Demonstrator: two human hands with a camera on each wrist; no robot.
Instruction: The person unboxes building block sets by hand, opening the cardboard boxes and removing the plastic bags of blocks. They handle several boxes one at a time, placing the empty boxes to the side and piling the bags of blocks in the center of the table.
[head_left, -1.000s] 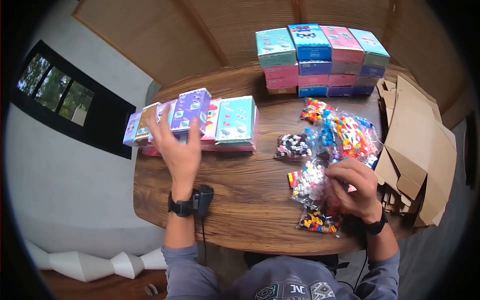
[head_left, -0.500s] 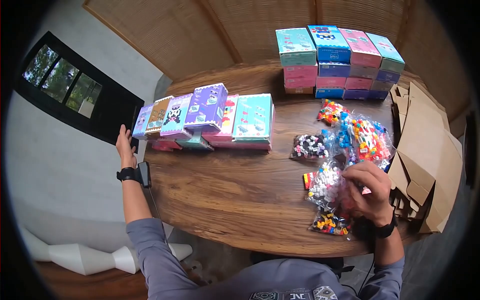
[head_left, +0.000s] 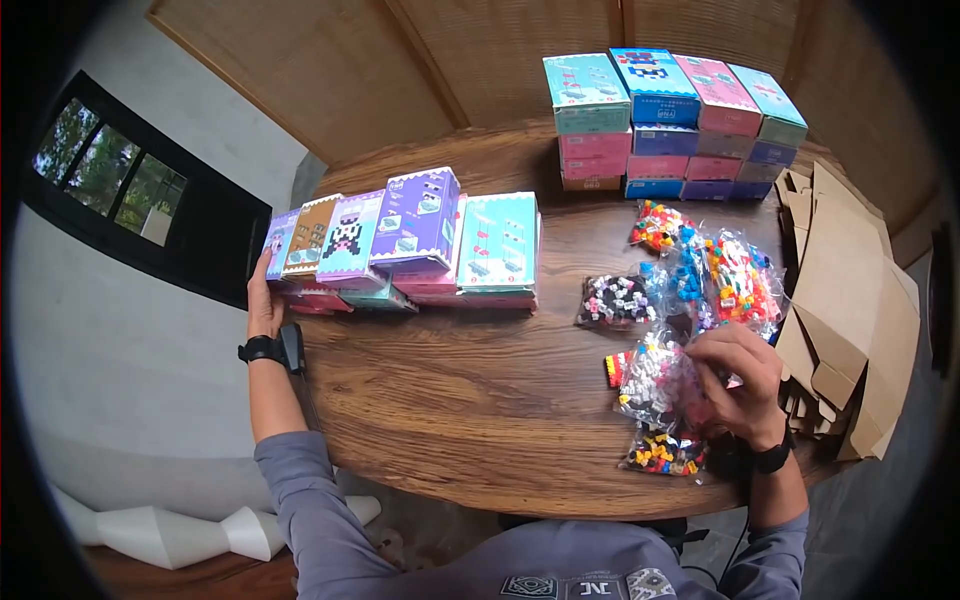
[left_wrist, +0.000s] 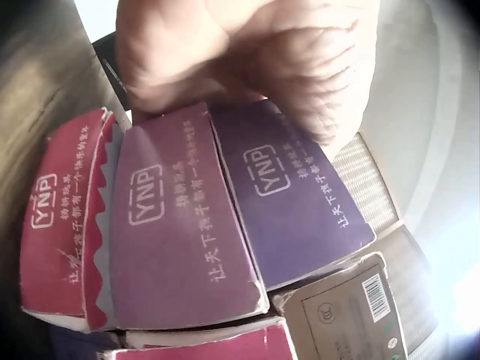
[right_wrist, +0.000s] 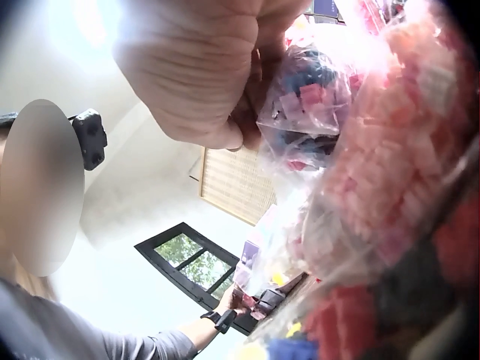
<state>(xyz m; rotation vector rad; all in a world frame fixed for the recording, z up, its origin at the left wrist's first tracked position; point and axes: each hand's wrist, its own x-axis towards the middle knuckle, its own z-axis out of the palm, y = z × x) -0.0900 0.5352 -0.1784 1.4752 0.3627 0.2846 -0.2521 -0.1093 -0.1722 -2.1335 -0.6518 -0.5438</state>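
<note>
My left hand (head_left: 262, 305) is at the left end of the row of colourful boxes, fingers extended along the side of the end box (head_left: 281, 240). In the left wrist view the hand (left_wrist: 247, 52) lies against a purple box (left_wrist: 292, 195) and a mauve box (left_wrist: 180, 225); its fingertips are hidden. On the right, my right hand (head_left: 740, 380) pinches a clear bag of small bricks (head_left: 695, 385) among the other bags. The right wrist view shows that hand (right_wrist: 191, 67) with curled fingers at the clear plastic (right_wrist: 307, 109).
Stacked boxes (head_left: 660, 145) stand at the back right. Flattened brown cardboard (head_left: 840, 300) lies along the table's right side. More bags, one with black and white bricks (head_left: 617, 300), lie between the cardboard and the bare wood of the table (head_left: 450, 400).
My left hand has moved from above the boxes out to the left, then in against the row's left end. My right hand keeps its pinch beside the bags. The head view has shifted.
</note>
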